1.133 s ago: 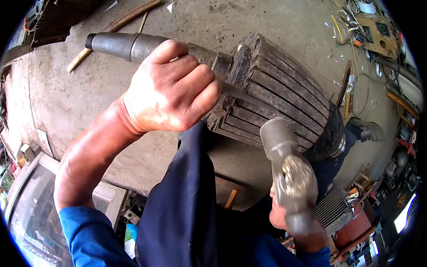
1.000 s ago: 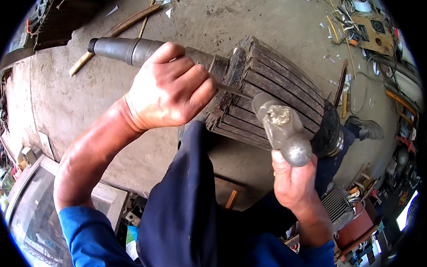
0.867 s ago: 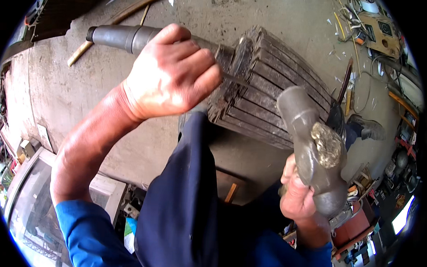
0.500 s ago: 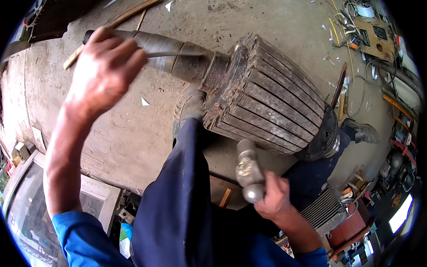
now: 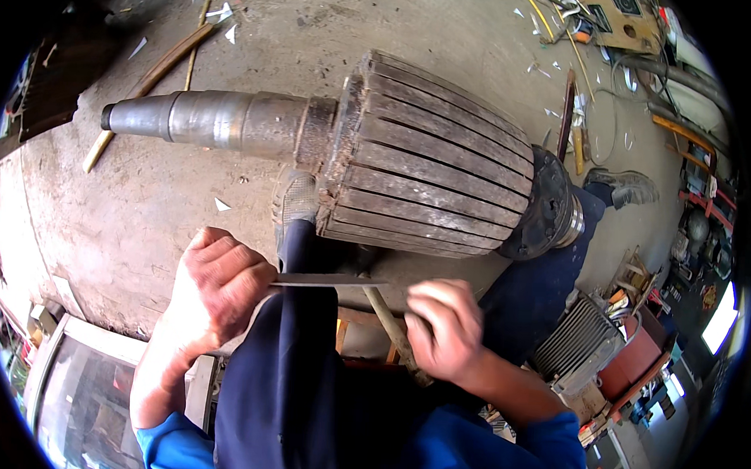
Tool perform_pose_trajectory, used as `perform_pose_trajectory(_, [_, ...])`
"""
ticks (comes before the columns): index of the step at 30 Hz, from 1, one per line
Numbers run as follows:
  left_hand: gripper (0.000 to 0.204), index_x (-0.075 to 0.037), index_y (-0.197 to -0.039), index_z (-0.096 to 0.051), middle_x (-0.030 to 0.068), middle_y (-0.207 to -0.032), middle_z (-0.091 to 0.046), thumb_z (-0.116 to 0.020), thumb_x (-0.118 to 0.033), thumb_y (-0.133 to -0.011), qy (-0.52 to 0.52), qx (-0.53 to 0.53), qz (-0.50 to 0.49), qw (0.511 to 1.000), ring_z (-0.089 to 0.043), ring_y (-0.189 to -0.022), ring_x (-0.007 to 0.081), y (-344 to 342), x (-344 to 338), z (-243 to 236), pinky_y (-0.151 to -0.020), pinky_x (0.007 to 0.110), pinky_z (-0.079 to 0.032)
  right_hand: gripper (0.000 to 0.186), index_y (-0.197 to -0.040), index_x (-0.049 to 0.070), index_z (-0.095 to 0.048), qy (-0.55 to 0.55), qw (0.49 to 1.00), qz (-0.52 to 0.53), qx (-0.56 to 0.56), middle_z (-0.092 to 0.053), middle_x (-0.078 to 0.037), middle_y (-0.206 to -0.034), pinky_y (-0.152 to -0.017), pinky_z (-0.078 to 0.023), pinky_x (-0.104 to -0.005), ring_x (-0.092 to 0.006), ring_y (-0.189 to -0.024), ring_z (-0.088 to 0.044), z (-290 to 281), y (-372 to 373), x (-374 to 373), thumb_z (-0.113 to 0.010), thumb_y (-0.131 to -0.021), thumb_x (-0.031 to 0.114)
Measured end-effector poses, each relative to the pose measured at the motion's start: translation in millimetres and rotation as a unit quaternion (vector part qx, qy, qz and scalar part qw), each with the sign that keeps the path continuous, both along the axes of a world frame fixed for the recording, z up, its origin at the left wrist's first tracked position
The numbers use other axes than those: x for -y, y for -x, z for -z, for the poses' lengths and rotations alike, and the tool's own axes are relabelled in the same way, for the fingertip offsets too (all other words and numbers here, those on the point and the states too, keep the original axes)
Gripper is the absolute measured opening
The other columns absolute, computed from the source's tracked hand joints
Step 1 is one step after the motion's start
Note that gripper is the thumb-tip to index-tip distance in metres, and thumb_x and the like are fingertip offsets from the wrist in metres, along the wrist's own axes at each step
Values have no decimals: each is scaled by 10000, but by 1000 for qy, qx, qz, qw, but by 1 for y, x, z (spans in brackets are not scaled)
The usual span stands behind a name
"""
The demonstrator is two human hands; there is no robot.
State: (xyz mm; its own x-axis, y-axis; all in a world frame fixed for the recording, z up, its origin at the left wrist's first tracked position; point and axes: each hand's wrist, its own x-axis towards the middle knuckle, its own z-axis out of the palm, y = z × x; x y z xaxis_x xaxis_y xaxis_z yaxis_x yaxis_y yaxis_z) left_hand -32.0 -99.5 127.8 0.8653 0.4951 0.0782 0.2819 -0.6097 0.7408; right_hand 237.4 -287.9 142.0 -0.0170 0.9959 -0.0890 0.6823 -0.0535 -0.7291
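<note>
My left hand (image 5: 222,291) is closed in a fist around a narrow flat steel blade (image 5: 328,280), its free end pointing right above my left knee. Just beyond the blade's tip, apart from it, my right hand (image 5: 447,328) has its fingers curled, with nothing seen in them; it is slightly blurred. Lying across the floor in front of my hands is a large slotted metal rotor (image 5: 428,162), rusty and dusty, with a stepped steel shaft (image 5: 222,122) at its left and a dark round end piece (image 5: 546,209) at its right. The hammer is out of sight.
Between my legs a wooden stick (image 5: 386,322) leans at a slant. Wood strips (image 5: 171,62) and white scraps lie on the dusty floor (image 5: 253,185). A framed glass panel (image 5: 97,390) stands at lower left; a ribbed grey metal unit (image 5: 583,341) and a reddish box (image 5: 632,359) stand at right.
My left hand has come down and right with the blade, away from the shaft. The hammer is gone from my right hand, which has risen toward the blade's tip. The view has shifted.
</note>
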Motion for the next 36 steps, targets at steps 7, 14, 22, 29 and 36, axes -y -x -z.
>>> perform_pose_trajectory(7, [280,-56,-959,-696,49,-896,-676,-789,-234,-763,-29,45,32,998,-653,-779,216,-50,-3,-26,-762,372,-502,266,-1016,-4,-715,-36,984,-158,76,-668,-86,-935,-544,-505,-270,-184,-674,-642,-46,-20,-61,-701,-815,170])
perform_pose_trajectory(14, [327,-10,-1256,-667,202,-1264,-676,-712,-170,-974,-146,-35,-222,963,-680,-1136,354,-8,-50,39,-959,438,-560,228,-1024,-27,-705,-116,980,-57,155,-632,-103,-838,-521,-547,-333,-226,-663,-670,-25,-90,-80,-780,-809,-21])
perform_pose_trajectory(22, [226,-53,-1032,-739,110,-1028,-740,-662,-262,-991,-249,-114,-256,927,-693,-977,328,0,-112,108,-964,439,-496,297,-1031,-21,-708,-54,965,-128,223,-629,-119,-866,-566,-521,-363,-271,-669,-655,-43,-125,-75,-801,-753,-68])
perform_pose_trajectory(29, [278,-100,-953,-756,54,-892,-718,-661,-358,-998,-280,-100,-282,912,-687,-891,281,-12,-110,121,-926,423,-492,222,-1012,-11,-709,-56,946,-171,268,-590,-95,-823,-531,-485,-355,-243,-609,-614,-39,-96,-102,-782,-802,-22])
perform_pose_trajectory(36, [260,-105,-910,-736,36,-848,-697,-682,-346,-990,-302,-75,-295,903,-686,-862,260,-11,-103,119,-931,418,-479,242,-1022,-20,-705,-34,944,-208,253,-591,-110,-822,-531,-487,-370,-262,-611,-617,-38,-115,-96,-776,-790,-34])
